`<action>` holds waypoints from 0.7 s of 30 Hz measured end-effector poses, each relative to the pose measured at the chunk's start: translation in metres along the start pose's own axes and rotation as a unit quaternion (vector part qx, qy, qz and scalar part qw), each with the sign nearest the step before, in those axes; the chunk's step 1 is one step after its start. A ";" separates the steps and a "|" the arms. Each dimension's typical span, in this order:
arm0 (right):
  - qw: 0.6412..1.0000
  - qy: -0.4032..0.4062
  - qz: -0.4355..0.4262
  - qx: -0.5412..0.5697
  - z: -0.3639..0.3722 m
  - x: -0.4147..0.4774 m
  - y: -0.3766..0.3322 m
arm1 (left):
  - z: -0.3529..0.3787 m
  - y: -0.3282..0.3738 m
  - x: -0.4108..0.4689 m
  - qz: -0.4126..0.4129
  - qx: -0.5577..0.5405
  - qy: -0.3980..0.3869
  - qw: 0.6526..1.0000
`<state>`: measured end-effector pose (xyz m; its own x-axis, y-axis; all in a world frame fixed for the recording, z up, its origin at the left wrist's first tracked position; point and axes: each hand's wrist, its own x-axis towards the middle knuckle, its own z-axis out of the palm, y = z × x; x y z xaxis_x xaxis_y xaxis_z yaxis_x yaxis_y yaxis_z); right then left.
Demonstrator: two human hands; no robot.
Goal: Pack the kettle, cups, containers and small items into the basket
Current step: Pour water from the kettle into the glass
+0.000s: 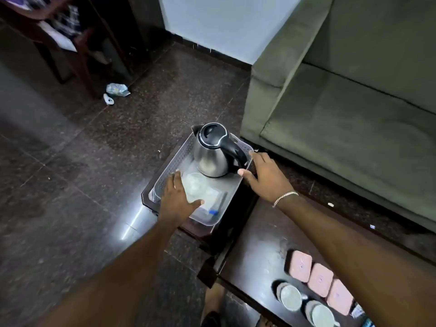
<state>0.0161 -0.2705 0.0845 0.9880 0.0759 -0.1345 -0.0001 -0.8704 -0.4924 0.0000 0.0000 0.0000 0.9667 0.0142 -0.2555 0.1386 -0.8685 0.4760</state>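
A grey perforated basket (173, 160) sits on a small dark stand. Inside it at the far end stands a steel kettle (212, 153) with a black lid and handle. Clear plastic pieces (197, 185) and a small blue-tipped item (213, 211) lie at the near end. My left hand (175, 197) grips the basket's left rim, thumb inside. My right hand (266, 178) grips the right rim beside the kettle's handle. On the dark table (254, 241) at lower right lie three pink containers (319, 277) and two white cups (290, 297).
A green sofa (354, 114) stands close to the right of the basket. Dark stone floor spreads to the left, with a crumpled wrapper (116, 89) on it. A wooden chair (59, 36) stands at the top left.
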 end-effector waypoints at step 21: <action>0.912 -0.046 0.100 0.395 0.070 0.096 0.021 | 0.043 -0.045 0.065 0.035 -0.133 -0.086 0.987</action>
<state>0.1006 -0.2477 0.0011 0.9389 0.0272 -0.3431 -0.3256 -0.2530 -0.9110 0.0476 0.0187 -0.0744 0.9278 -0.1452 -0.3436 0.1474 -0.7034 0.6954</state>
